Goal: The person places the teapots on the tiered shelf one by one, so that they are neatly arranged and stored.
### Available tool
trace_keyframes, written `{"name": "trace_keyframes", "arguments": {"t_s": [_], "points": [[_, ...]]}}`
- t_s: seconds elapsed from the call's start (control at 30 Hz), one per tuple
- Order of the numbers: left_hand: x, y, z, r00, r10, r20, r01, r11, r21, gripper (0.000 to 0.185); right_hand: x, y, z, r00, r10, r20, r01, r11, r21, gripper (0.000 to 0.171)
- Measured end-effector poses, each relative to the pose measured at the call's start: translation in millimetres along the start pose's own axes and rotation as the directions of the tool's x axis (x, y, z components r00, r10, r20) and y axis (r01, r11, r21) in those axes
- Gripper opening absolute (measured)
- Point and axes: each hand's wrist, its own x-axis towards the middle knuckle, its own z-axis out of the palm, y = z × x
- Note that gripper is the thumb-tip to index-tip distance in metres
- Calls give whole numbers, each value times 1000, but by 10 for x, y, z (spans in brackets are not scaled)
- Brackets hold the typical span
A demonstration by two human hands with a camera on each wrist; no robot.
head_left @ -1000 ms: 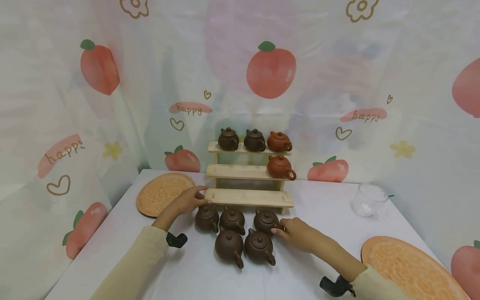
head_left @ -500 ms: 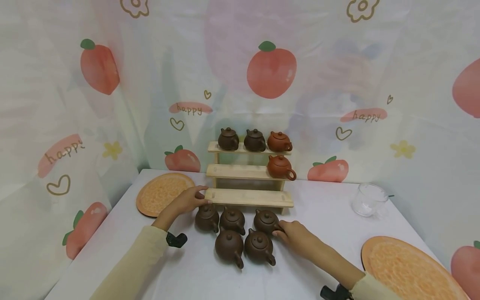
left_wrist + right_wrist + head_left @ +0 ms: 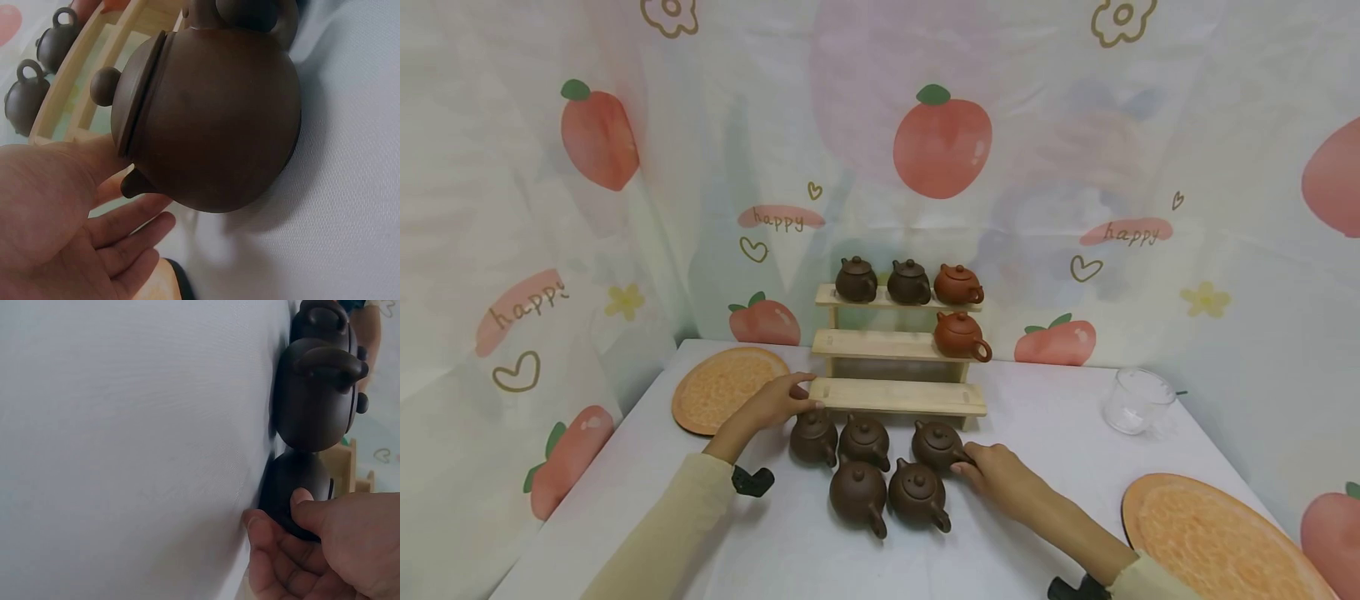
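While right hand (image 3: 1003,479) grips dark teapot (image 3: 936,444), left hand (image 3: 775,402) holds wooden stand (image 3: 880,343)

Handle pinched; pot just in front of lowest step (image 3: 895,395), near four similar pots (image 3: 858,490) on counter (image 3: 1045,417). Left thumb and finger span step's left end.

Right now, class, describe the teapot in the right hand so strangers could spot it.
On the white table, find the three-step wooden shelf. In front of it cluster five dark brown teapots, three nearest the shelf. The target teapot is the rightmost of those three, the only one gripped by the right hand.
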Motion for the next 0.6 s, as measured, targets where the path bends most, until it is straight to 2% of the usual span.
{"name": "trace_keyframes", "arguments": {"t_s": [0.27,0.6], "points": [[-4,1,-2,1000,2,-4,-2,1000,6,65,-16,1,-20,1000,-16,6,16,1000,10,23],[8,-15,-7,1000,18,-2,-18,1000,20,65,-24,11,-8,998,-55,-30,56,998,9,23]]}}
